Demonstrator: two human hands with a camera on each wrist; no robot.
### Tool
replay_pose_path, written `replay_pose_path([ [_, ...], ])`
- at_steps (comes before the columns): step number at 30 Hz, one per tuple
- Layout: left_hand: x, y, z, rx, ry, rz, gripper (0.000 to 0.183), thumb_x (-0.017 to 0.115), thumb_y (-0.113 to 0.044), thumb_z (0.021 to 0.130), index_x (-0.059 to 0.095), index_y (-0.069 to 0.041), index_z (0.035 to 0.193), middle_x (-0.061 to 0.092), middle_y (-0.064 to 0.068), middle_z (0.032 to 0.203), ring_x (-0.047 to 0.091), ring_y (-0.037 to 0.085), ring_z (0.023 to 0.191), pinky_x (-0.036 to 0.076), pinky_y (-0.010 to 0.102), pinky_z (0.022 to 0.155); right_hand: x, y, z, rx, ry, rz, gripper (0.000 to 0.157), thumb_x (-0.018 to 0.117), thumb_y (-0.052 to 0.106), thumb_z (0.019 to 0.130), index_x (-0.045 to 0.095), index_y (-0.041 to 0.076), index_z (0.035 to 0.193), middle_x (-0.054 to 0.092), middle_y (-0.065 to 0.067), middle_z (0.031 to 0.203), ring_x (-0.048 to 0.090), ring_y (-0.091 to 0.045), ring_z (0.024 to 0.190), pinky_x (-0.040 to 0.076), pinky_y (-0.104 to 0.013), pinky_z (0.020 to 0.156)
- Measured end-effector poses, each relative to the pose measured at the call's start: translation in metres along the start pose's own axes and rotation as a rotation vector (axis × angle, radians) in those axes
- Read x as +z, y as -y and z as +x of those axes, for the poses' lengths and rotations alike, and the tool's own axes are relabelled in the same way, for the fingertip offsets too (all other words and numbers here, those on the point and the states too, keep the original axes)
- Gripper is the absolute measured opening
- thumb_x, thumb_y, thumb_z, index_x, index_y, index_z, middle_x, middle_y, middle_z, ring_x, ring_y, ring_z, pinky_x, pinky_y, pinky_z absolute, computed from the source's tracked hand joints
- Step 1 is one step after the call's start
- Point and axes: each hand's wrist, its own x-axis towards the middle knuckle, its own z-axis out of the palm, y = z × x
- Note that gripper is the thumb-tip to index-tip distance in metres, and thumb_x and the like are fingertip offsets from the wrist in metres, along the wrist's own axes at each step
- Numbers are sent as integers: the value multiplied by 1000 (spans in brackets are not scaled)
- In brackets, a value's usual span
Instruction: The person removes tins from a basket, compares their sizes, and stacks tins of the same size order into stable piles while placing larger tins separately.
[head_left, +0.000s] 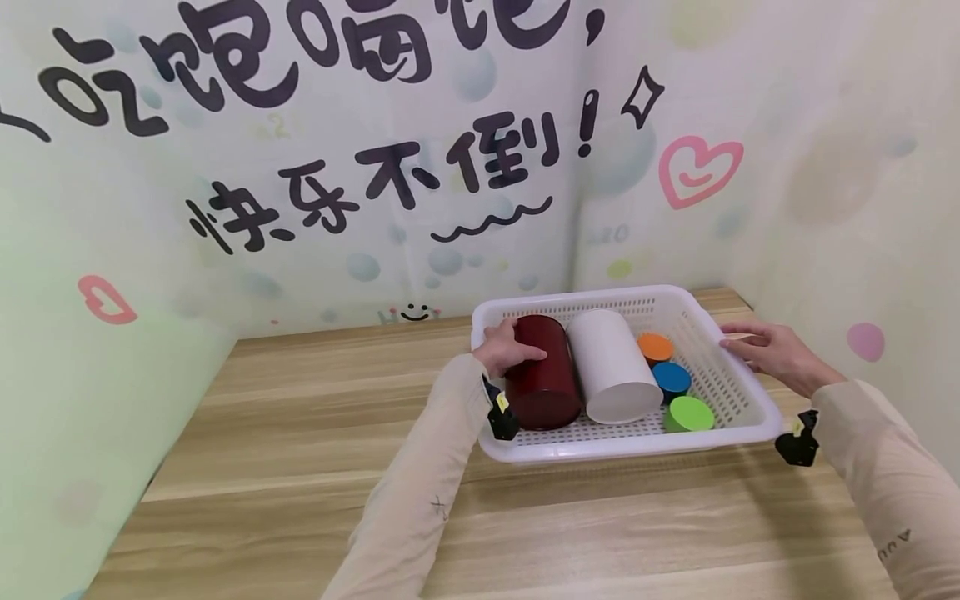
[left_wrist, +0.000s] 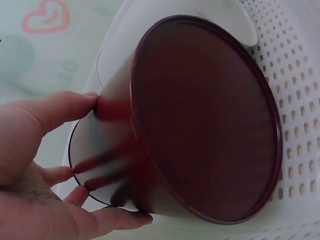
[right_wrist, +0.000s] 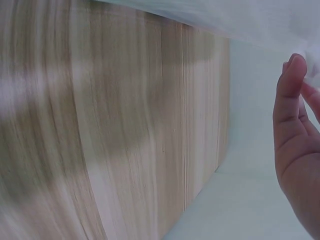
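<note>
A white plastic basket with slotted sides holds a dark red cylinder and a white cylinder, lying side by side. My left hand grips the dark red cylinder from its left side. In the left wrist view, thumb and fingers spread around the glossy wall of that cylinder, its flat round end facing the camera. At the basket's right rim, my right hand holds the edge. The right wrist view shows this hand at the pale basket wall, its grip partly out of frame.
Inside the basket, right of the white cylinder, stand small pieces with an orange top, a blue top and a green top. The basket is on a wood-grain table, near a printed wall covering at the back.
</note>
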Motion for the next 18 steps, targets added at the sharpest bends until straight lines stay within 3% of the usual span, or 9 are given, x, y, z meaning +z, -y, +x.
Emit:
replay_pose_path([
  [4,4,3,1,-27,-9,-43,78,72,-20,72,26,-4,134,31,21,125,43,33,108,44,43,82,0,1,0,3,0,-5,60,54,35,87,35,-4,129,56,-21,106,59,-16,79,49,-37,70],
  [9,11,9,2,-69,58,-150,88,70,-29,74,14,-8,138,36,16,126,43,31,109,41,47,85,1,2,0,-6,5,-3,59,54,32,88,34,-6,128,56,-24,106,59,-16,78,49,-37,69],
  [18,18,14,4,-122,144,-229,102,66,-38,75,-7,-13,141,24,14,137,35,28,118,35,44,93,1,5,-2,-22,1,-34,56,53,30,89,35,-6,128,54,-28,108,59,-18,78,49,-38,69],
])
